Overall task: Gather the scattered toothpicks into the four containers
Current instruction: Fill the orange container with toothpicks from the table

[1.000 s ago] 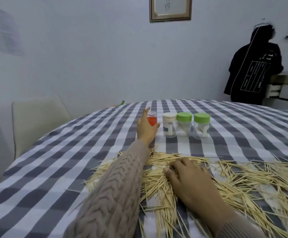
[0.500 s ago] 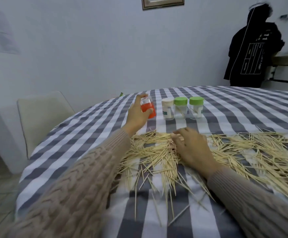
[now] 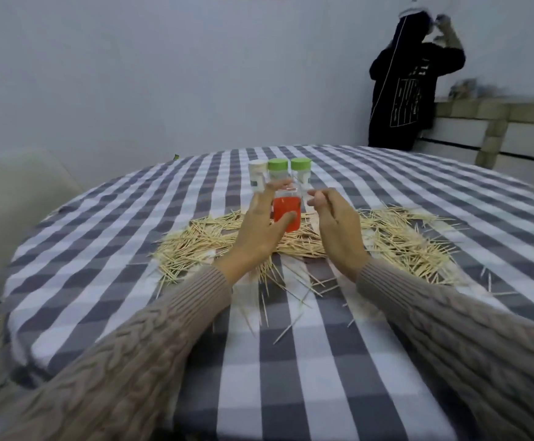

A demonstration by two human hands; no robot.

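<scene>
One red container (image 3: 286,214) sits in the left grip (image 3: 260,229), thumb across it; right grip (image 3: 338,227) loosely curled beside, empty.

Two bare hands, knit sleeves

Left hand (image 3: 259,232) and right hand (image 3: 338,230) bare; both arms in beige-taupe cable-knit sweater sleeves (image 3: 125,354), ribbed cuffs (image 3: 375,281) at wrists.

Toothpicks (image 3: 396,240) on table (image 3: 322,377); three containers (image 3: 277,173) behind them
</scene>
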